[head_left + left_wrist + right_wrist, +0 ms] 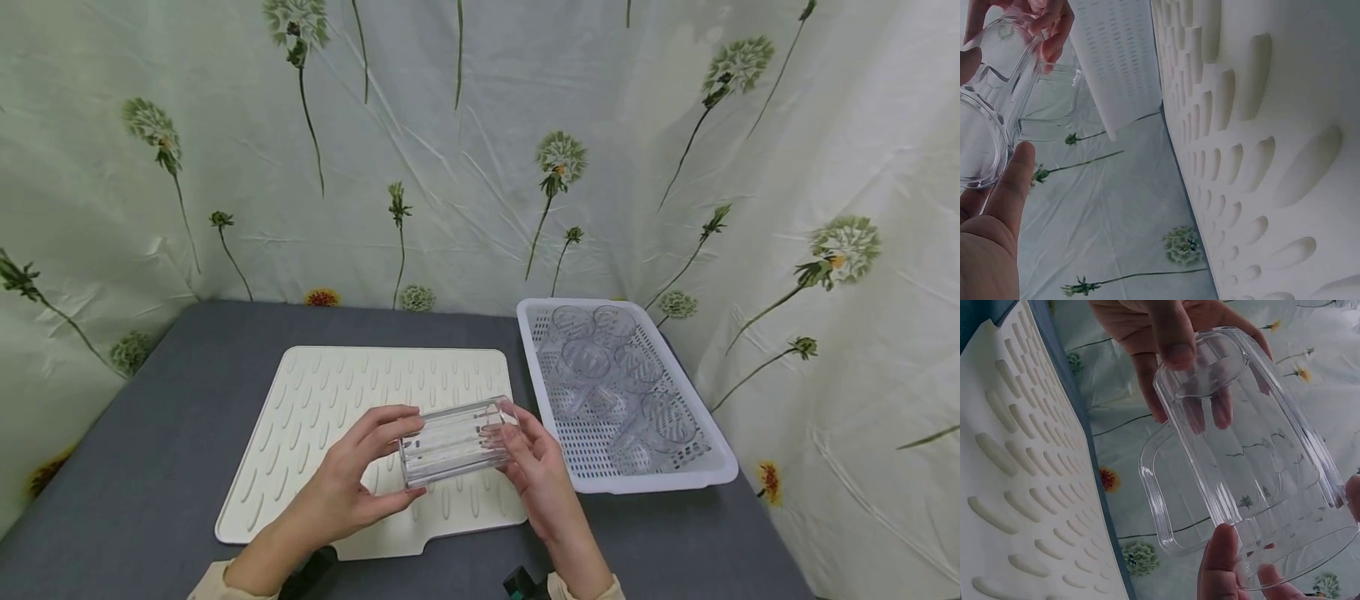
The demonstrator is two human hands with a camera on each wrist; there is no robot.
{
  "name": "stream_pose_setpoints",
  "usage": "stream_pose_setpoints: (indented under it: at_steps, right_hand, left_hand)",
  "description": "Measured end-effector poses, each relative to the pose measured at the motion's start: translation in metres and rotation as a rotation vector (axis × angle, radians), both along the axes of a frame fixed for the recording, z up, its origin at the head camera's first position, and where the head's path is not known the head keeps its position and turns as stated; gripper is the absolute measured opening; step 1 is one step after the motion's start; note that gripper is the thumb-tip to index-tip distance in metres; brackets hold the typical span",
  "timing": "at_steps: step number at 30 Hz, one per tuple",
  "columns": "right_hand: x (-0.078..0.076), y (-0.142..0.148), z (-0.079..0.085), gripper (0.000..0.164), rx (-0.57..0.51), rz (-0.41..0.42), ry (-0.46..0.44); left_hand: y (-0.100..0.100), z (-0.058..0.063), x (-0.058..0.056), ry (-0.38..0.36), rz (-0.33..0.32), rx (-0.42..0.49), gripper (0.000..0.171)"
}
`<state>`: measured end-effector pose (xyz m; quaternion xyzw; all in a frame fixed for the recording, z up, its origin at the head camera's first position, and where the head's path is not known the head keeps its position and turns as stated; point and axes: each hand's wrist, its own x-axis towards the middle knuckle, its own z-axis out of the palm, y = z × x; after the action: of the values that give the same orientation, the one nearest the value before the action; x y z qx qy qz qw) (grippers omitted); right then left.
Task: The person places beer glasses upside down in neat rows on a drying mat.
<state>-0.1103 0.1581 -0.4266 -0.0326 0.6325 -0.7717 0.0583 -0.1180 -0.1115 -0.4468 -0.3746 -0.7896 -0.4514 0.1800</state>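
Observation:
A clear mug (453, 442) lies sideways in the air over the cream draining mat (300, 425), held between both hands. My left hand (352, 475) grips its base end, thumb below and fingers above. At the open end, my right hand (536, 467) pinches the rim, some fingertips showing through the clear wall. In the right wrist view the mug's looped handle (1159, 494) juts out from its side, away from both palms. The left wrist view catches the round base (982, 144) between the left fingers and thumb.
Right of the mat stands a white perforated basket (720, 471) holding several clear mugs (585, 362). Both rest on a dark grey tabletop (135, 467). A flower-printed curtain (465, 183) hangs behind the table and along its sides.

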Motion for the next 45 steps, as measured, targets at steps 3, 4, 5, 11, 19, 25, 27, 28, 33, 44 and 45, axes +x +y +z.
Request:
stream_pose_setpoints:
  at_steps: [3, 4, 5, 11, 19, 25, 27, 28, 33, 44, 45]
  right_hand:
    - [-0.001, 0.000, -0.001, 0.058, 0.014, 0.010, -0.016]
    - [-0.001, 0.000, -0.002, 0.058, 0.016, 0.012, -0.023]
    - [-0.002, 0.000, -0.002, 0.058, 0.022, 0.022, -0.025]
    - [-0.006, 0.001, -0.009, 0.062, 0.054, 0.101, -0.045]
    - [-0.010, 0.005, -0.016, 0.060, 0.062, 0.182, -0.063]
    - [-0.012, 0.014, -0.022, 0.065, 0.024, 0.271, 0.051]
    - [-0.013, 0.016, -0.025, 0.066, 0.012, 0.298, 0.100]
    - [-0.014, 0.017, -0.026, 0.067, 0.005, 0.306, 0.119]
    - [-0.016, 0.020, -0.029, 0.062, -0.026, 0.301, 0.164]
    - [-0.013, 0.016, -0.026, 0.051, -0.127, 0.304, 0.104]
    - [-0.013, 0.016, -0.027, 0.051, -0.135, 0.312, 0.103]
  left_hand:
    - [-0.001, 0.000, 0.000, -0.019, 0.004, 0.015, 0.085]
    - [-0.002, 0.000, 0.000, -0.025, 0.006, 0.017, 0.085]
    - [-0.003, 0.000, 0.000, -0.033, 0.007, 0.021, 0.085]
    - [-0.009, 0.001, -0.001, -0.065, -0.003, 0.054, 0.085]
    - [-0.013, 0.003, -0.001, -0.090, -0.005, 0.053, 0.083]
    - [-0.017, 0.006, 0.001, -0.141, -0.020, 0.089, 0.082]
    - [-0.018, 0.007, 0.001, -0.164, -0.024, 0.099, 0.082]
    - [-0.018, 0.007, 0.001, -0.174, -0.027, 0.102, 0.082]
    - [-0.019, 0.007, -0.001, -0.220, -0.024, 0.098, 0.084]
    - [-0.015, 0.006, 0.000, -0.199, -0.107, 0.169, 0.093]
    - [-0.014, 0.007, 0.000, -0.193, -0.112, 0.174, 0.093]
